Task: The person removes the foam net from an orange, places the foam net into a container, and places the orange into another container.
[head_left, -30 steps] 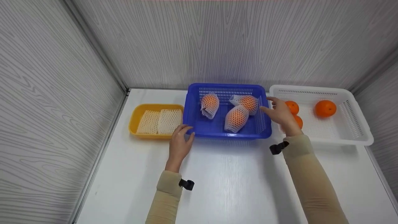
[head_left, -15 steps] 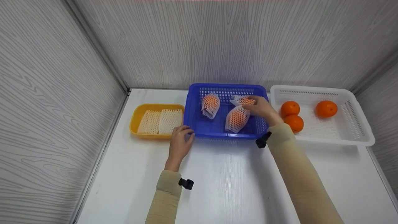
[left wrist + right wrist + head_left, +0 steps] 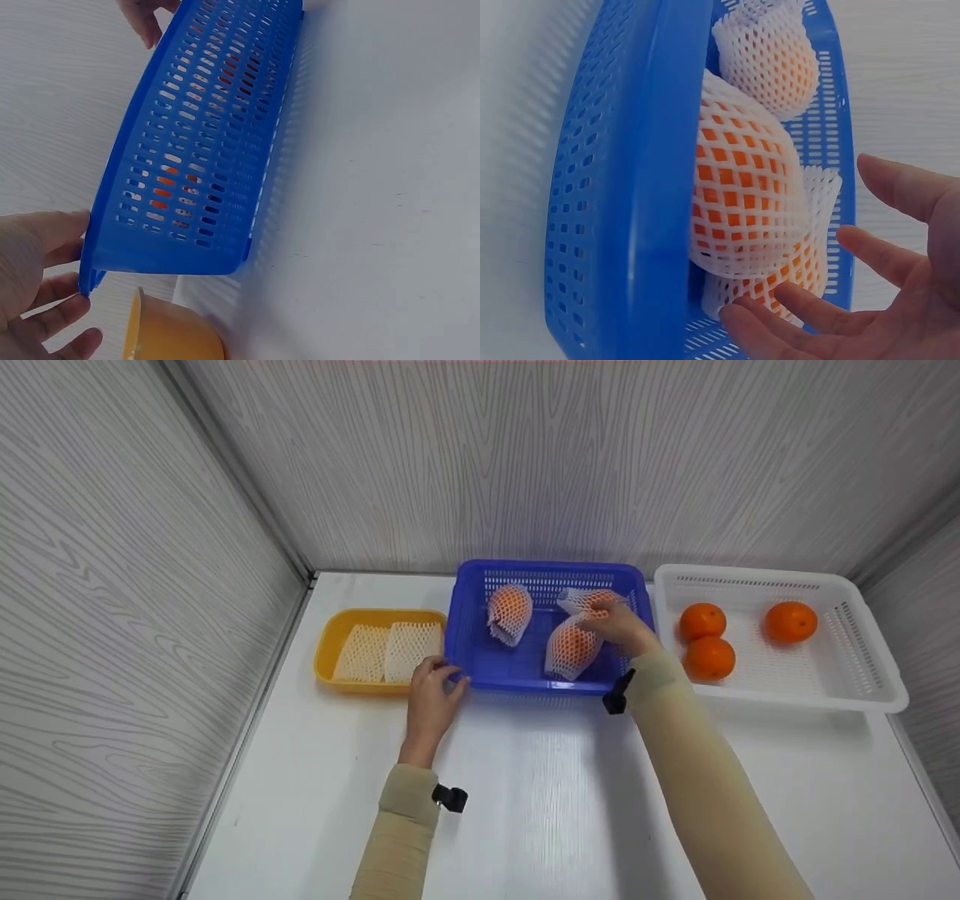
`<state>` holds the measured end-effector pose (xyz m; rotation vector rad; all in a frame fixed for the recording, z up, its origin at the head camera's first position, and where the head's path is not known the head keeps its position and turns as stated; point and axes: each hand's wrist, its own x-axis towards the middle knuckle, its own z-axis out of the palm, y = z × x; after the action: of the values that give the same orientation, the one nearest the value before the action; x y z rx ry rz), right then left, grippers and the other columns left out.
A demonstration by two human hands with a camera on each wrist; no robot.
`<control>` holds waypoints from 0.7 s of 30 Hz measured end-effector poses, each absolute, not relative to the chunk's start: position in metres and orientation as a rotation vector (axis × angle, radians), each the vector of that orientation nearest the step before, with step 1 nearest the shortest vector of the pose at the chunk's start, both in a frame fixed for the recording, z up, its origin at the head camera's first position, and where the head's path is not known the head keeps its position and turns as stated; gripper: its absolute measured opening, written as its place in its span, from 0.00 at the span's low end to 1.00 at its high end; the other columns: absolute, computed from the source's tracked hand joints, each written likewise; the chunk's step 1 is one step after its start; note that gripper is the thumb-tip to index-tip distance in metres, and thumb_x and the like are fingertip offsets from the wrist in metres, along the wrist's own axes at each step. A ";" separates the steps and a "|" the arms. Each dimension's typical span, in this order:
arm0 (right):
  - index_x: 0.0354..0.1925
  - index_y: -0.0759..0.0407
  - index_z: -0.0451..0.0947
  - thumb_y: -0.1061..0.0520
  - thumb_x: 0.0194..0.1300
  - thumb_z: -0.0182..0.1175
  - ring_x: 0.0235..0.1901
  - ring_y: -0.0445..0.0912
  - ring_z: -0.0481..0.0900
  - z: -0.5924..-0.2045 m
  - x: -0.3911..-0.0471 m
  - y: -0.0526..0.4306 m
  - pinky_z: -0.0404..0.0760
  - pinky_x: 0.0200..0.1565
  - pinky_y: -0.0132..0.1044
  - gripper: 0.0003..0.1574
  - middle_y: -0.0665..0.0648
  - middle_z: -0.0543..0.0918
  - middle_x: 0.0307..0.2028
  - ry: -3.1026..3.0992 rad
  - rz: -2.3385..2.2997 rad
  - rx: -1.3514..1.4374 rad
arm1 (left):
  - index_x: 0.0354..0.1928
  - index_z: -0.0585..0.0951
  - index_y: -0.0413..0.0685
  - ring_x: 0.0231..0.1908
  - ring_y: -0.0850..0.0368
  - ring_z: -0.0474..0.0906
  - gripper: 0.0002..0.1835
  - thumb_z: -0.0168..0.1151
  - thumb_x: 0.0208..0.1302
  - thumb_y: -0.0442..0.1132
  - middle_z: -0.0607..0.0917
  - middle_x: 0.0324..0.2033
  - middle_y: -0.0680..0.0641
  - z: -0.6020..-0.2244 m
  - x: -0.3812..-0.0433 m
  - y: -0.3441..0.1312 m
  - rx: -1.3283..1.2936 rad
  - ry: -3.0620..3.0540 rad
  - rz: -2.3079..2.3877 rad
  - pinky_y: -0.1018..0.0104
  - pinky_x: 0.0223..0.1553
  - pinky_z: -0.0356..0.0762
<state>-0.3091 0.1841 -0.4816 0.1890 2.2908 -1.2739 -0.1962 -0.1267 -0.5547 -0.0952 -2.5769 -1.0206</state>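
My left hand [image 3: 433, 705] grips the front left corner rim of a blue plastic basket [image 3: 504, 669], with thumb and fingers on either side of the rim in the left wrist view. Three oranges in white foam nets lie inside: one netted orange [image 3: 510, 611] at the left, another netted orange [image 3: 571, 649] at the front right and a third netted orange [image 3: 814, 262] behind it. Over that right pair reaches my right hand [image 3: 622, 626], its fingers spread, the fingertips right at the rear net in the right wrist view. It partly hides the rear netted orange in the head view.
Left of the basket, a yellow tray [image 3: 327, 656] holds flat foam nets [image 3: 412, 649]. A white basket [image 3: 817, 675] on the right contains bare oranges: two close together, including the front orange [image 3: 709, 658], and one apart [image 3: 790, 622]. Grey wood-grain panels [image 3: 525, 465] enclose the table.
My right hand has moved left from the blue basket's right rim to over the right-hand netted oranges. The left hand stays at the front left corner.
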 end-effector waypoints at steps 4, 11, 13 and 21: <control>0.76 0.59 0.50 0.50 0.72 0.55 0.69 0.65 0.55 -0.482 -0.314 0.185 0.64 0.61 0.66 0.43 0.68 0.54 0.73 2.266 -1.264 0.219 | 0.37 0.87 0.36 0.51 0.45 0.75 0.10 0.73 0.58 0.36 0.79 0.47 0.39 -0.554 -0.196 -0.128 -0.086 -2.572 -1.077 0.55 0.57 0.72; 0.75 0.59 0.49 0.54 0.69 0.59 0.71 0.63 0.51 -0.490 -0.314 0.178 0.60 0.63 0.67 0.45 0.65 0.52 0.73 2.112 -1.447 0.399 | 0.38 0.87 0.35 0.52 0.45 0.75 0.11 0.73 0.58 0.37 0.79 0.48 0.39 -0.554 -0.196 -0.129 -0.063 -2.579 -1.107 0.56 0.58 0.71; 0.76 0.57 0.45 0.58 0.67 0.61 0.72 0.61 0.49 -0.493 -0.312 0.174 0.58 0.63 0.66 0.49 0.64 0.50 0.74 2.045 -1.541 0.466 | 0.38 0.87 0.35 0.53 0.45 0.74 0.11 0.73 0.58 0.37 0.79 0.49 0.39 -0.554 -0.196 -0.129 -0.053 -2.581 -1.118 0.56 0.58 0.71; 0.77 0.50 0.29 0.56 0.67 0.62 0.68 0.70 0.56 -0.500 -0.306 0.163 0.68 0.58 0.65 0.60 0.67 0.47 0.74 1.879 -1.634 0.748 | 0.38 0.87 0.35 0.52 0.45 0.75 0.11 0.74 0.56 0.36 0.80 0.47 0.41 -0.554 -0.198 -0.127 -0.028 -2.563 -1.158 0.56 0.58 0.71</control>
<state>-0.3061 0.1631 -0.5005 0.7479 1.8792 -1.6337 -0.1977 -0.1268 -0.5536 -0.0279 -2.5628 -1.1579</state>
